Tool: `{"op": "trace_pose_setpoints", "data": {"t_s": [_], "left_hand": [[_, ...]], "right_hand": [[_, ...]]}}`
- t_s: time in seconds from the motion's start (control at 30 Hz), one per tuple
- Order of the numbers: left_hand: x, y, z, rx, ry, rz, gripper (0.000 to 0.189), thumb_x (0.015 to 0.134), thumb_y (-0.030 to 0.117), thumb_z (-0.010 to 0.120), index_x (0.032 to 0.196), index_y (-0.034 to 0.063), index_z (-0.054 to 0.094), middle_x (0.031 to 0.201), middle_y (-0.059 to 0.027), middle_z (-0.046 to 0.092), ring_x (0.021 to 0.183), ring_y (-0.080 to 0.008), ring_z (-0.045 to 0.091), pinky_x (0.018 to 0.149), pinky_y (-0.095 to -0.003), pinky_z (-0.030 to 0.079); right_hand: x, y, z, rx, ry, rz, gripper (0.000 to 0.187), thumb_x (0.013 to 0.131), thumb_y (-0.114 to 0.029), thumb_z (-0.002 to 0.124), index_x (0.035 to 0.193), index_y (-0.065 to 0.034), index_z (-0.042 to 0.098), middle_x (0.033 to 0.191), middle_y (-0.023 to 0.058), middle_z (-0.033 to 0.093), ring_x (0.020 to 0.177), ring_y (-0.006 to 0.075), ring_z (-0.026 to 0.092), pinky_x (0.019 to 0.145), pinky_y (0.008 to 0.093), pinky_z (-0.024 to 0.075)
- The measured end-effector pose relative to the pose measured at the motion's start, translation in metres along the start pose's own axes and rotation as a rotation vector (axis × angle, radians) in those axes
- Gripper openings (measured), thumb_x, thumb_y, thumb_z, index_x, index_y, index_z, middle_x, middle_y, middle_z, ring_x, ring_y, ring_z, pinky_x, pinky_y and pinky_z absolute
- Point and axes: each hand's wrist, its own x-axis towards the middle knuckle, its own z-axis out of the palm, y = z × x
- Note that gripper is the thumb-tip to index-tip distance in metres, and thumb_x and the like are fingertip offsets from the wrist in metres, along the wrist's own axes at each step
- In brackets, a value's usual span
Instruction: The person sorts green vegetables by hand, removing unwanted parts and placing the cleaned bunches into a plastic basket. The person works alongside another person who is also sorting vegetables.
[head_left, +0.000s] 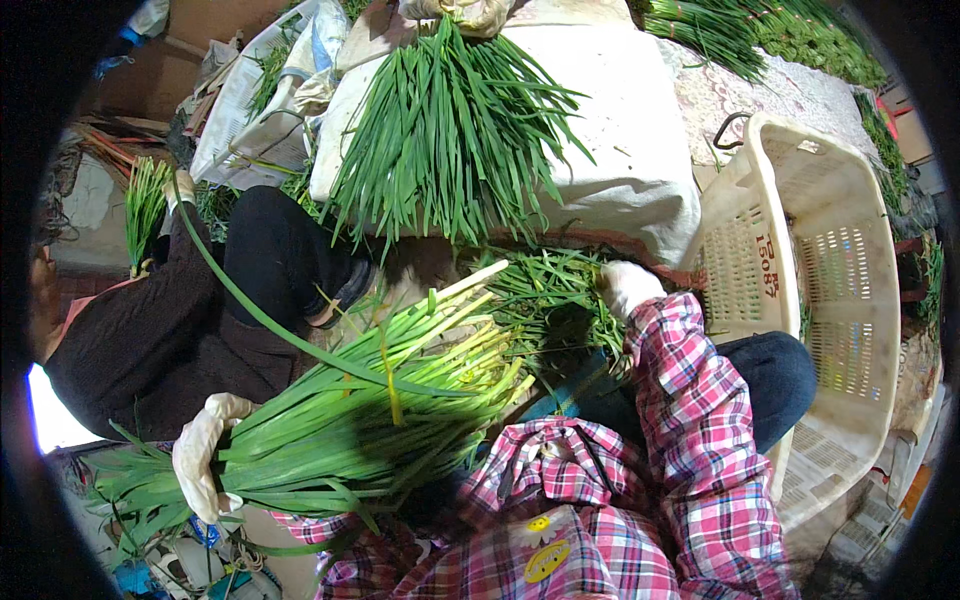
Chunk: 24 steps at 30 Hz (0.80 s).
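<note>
My left hand (201, 457), in a pale glove, is closed around the leafy part of a large bunch of garlic chives (337, 427). The pale stem ends of this bunch point up and to the right, across my lap. My right hand (627, 289), gloved too, is at the right edge of a heap of loose green leaves (559, 300) on the ground; its fingertips are partly hidden, so I cannot tell whether it grips any. Ahead, another fan of green leaves (457, 135) hangs over a white-covered surface (622, 112), with a co-worker's gloved hands (469, 15) at its top.
A large perforated plastic basket (761, 225) stands tilted close at my right. On the left a co-worker in dark clothes (165, 322) sits holding a small bunch (145, 202). A white crate (244, 97) is at the upper left; tied bundles (705, 34) lie at the upper right.
</note>
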Motion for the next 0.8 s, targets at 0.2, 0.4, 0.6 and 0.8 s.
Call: {"op": "trace_pose_setpoints", "data": {"t_s": [0.2, 0.4, 0.6, 0.8], "left_hand": [[0.015, -0.005, 0.037, -0.278, 0.187, -0.307, 0.025, 0.067, -0.007, 0.057, 0.063, 0.0158, 0.066, 0.062, 0.0127, 0.063, 0.068, 0.0033, 0.058, 0.081, -0.0186, 0.039], [0.046, -0.018, 0.032, -0.143, -0.417, -0.495, 0.028, 0.064, -0.004, 0.065, 0.077, 0.0177, 0.075, 0.078, 0.0133, 0.067, 0.082, 0.0020, 0.052, 0.095, -0.0288, 0.028], [0.051, -0.016, 0.033, -0.107, -0.479, -0.568, 0.024, 0.072, 0.000, 0.064, 0.084, 0.0176, 0.076, 0.088, 0.0132, 0.068, 0.097, -0.0004, 0.050, 0.096, -0.0285, 0.027], [0.050, -0.021, 0.030, -0.143, -0.496, -0.582, 0.023, 0.075, 0.002, 0.064, 0.084, 0.0180, 0.076, 0.088, 0.0131, 0.068, 0.098, -0.0006, 0.050, 0.097, -0.0287, 0.026]], "right_hand": [[-0.027, -0.048, -0.015, 0.525, 0.315, -0.716, 0.018, 0.086, -0.020, 0.057, 0.096, -0.0086, 0.067, 0.095, 0.0130, 0.065, 0.092, 0.0325, 0.061, 0.082, 0.0381, 0.0492], [-0.049, -0.119, -0.034, 0.368, 0.300, -0.947, 0.025, 0.079, -0.008, 0.058, 0.103, -0.0057, 0.063, 0.098, 0.0152, 0.065, 0.089, 0.0353, 0.062, 0.076, 0.0400, 0.0509], [-0.052, -0.129, -0.030, 0.269, 0.087, -0.608, 0.030, 0.085, -0.037, 0.060, 0.106, -0.0169, 0.065, 0.092, 0.0116, 0.066, 0.085, 0.0342, 0.063, 0.071, 0.0426, 0.0509], [-0.062, -0.135, -0.036, 0.220, -0.086, -0.591, 0.031, 0.080, -0.035, 0.067, 0.107, -0.0213, 0.065, 0.088, 0.0092, 0.067, 0.086, 0.0301, 0.065, 0.072, 0.0414, 0.0515]]}}
